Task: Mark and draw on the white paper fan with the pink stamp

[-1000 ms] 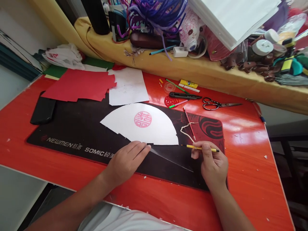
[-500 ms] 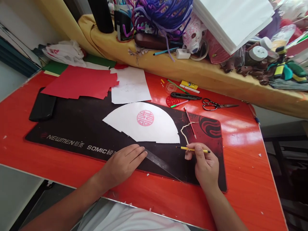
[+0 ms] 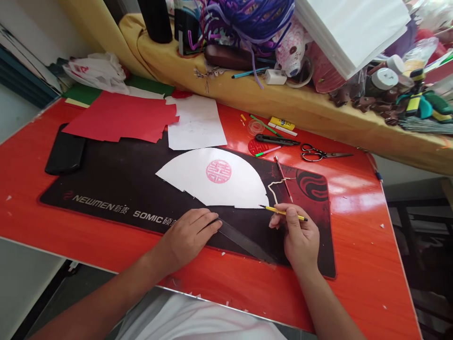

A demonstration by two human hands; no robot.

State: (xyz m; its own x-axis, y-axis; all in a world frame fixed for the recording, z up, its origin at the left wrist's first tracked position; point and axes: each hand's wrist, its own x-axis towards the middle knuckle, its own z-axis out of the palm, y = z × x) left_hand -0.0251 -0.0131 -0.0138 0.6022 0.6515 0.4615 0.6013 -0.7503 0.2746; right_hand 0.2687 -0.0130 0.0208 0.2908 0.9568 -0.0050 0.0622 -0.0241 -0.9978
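A fan-shaped white paper [image 3: 244,184] with a round red pattern [image 3: 218,171] lies on the black desk mat [image 3: 116,160]. Below it, the fingers of my left hand [image 3: 194,232] are closed on the upper left end of a clear ruler [image 3: 247,242], which slants down to the right. My right hand [image 3: 300,236] pinches a yellow pencil [image 3: 285,212] whose tip points left, at the paper's lower right corner; whether it touches, I cannot tell. Just beyond that hand are a cream cord [image 3: 272,188] and a red pencil [image 3: 283,178].
Scissors [image 3: 323,153], a black utility knife [image 3: 278,139] and a red round cutout [image 3: 257,147] lie at the back right. Red paper [image 3: 122,115], a white sheet [image 3: 196,123] and a black case [image 3: 64,150] are to the left. A cluttered yellow-covered shelf [image 3: 219,87] runs behind.
The yellow pencil has tilted, its tip rising from below the paper's lower right corner to that corner. The whole view has shifted slightly. My left hand stays on the ruler.
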